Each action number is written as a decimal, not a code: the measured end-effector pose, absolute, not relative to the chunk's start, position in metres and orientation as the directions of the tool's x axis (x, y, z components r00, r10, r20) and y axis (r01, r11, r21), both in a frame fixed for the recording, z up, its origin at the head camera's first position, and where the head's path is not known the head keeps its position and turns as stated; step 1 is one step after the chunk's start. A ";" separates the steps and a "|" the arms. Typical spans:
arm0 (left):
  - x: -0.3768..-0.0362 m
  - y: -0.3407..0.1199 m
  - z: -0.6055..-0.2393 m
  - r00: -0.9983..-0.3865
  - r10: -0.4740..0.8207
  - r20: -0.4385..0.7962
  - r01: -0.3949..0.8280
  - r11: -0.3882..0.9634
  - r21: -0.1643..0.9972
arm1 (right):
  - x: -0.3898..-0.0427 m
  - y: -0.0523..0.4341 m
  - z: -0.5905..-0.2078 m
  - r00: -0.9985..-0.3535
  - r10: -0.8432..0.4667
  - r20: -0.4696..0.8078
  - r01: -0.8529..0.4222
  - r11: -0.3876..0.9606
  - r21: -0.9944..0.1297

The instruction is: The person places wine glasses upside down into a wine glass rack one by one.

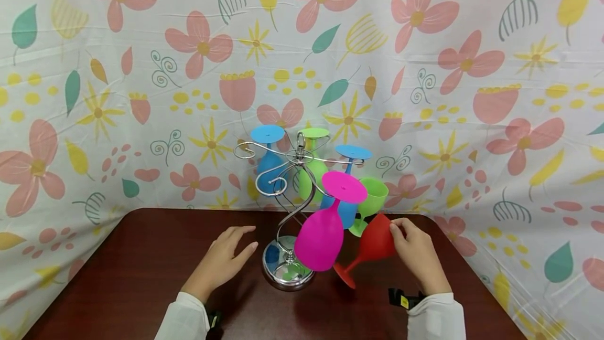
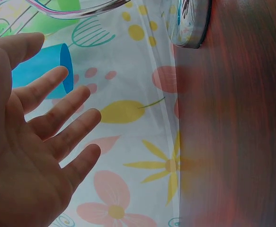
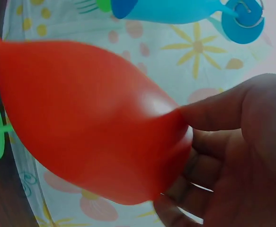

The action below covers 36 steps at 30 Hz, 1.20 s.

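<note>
The right hand (image 1: 417,253) pinches the bowl of a red goblet (image 1: 373,245), tilted at lower centre-right with its foot on the table (image 1: 141,277). The left hand (image 1: 222,261), fingers spread, hovers beside the chrome rack (image 1: 288,272) base.

In the right wrist view the red goblet (image 3: 90,127) fills the frame's middle, its foot cut off at the left edge. In the head view the pink goblet (image 1: 321,235) hides part of the rack's chrome base (image 1: 283,272), lower centre
</note>
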<state>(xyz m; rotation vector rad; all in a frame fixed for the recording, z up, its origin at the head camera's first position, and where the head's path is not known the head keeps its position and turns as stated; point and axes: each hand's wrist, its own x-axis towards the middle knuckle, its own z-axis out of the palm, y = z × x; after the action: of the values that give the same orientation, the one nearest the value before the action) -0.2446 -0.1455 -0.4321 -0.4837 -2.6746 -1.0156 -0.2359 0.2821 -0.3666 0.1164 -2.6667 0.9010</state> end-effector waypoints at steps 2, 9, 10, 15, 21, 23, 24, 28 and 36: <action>-0.244 -0.146 -0.431 -0.918 0.220 0.329 0.383 0.702 0.601 | -0.237 0.283 -0.368 -0.964 -0.012 0.264 -0.179 0.766 -0.617; -0.244 -0.146 -0.432 -0.911 0.235 0.338 0.401 0.690 0.603 | -0.255 0.284 -0.393 -0.935 -0.346 0.074 -0.245 0.484 -0.840; -0.244 -0.146 -0.432 -0.909 0.238 0.342 0.406 0.687 0.603 | -0.258 0.284 -0.398 -0.909 -0.413 0.049 -0.238 0.420 -0.876; -0.243 -0.145 -0.431 -0.892 0.265 0.367 0.446 0.651 0.614 | -0.273 0.279 -0.424 -0.754 -0.656 -0.008 -0.133 0.165 -0.977; -0.244 -0.142 -0.430 -0.859 0.324 0.397 0.511 0.594 0.622 | -0.286 0.268 -0.450 -0.608 -0.794 -0.019 0.033 -0.001 -0.999; -0.244 -0.142 -0.430 -0.837 0.370 0.404 0.548 0.547 0.633 | -0.288 0.262 -0.456 -0.564 -0.826 -0.011 0.079 -0.041 -0.996; -0.244 -0.142 -0.430 -0.827 0.398 0.398 0.560 0.518 0.647 | -0.288 0.260 -0.458 -0.543 -0.840 -0.005 0.100 -0.059 -0.993; -0.241 -0.141 -0.428 -0.799 0.510 0.319 0.547 0.393 0.739 | -0.290 0.248 -0.465 -0.461 -0.887 0.030 0.162 -0.117 -0.980; -0.232 -0.124 -0.419 -0.705 0.650 0.282 0.537 0.230 0.812 | -0.290 0.229 -0.473 -0.388 -0.921 0.032 0.250 -0.138 -0.958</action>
<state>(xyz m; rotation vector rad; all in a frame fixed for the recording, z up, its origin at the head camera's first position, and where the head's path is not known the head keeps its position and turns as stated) -0.2315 -0.1238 -0.4189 -1.2378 -2.5513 -1.6025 -0.2897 0.2292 -0.4729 1.5331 -2.2066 3.0198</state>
